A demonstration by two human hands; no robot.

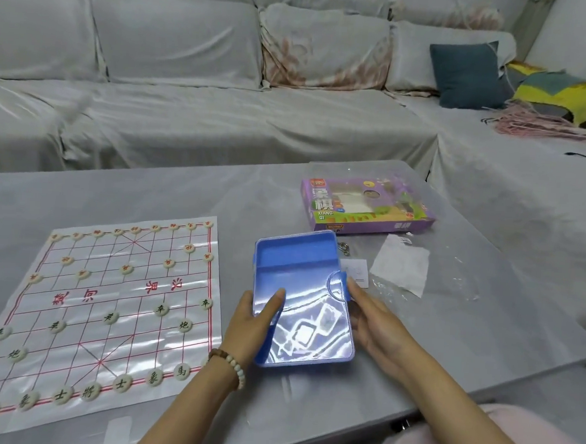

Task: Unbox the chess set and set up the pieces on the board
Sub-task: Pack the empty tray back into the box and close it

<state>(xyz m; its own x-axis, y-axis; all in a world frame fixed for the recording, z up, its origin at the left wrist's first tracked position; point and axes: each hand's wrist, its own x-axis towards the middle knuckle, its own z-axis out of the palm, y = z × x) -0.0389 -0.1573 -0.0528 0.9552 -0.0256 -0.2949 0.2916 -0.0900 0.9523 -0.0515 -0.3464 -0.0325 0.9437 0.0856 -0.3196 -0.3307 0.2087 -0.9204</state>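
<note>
On the grey table (183,194), near its front edge, a person holds a blue plastic case (302,301) between both hands. The left hand (253,317) grips the case's left side, with the fingers laid flat on the shiny clear lid and the thumb hidden below; a bead bracelet (231,367) sits on that wrist. The right hand (370,315) holds the right edge, its thumb close to the blue clasp, the palm turned inward. Both forearms reach forward from the lower edge. Left of the case lies the paper board (108,299), with round pieces (161,310) standing on its lines. Behind the case rests the purple box (368,206), and beside it a white paper slip (402,264).
</note>
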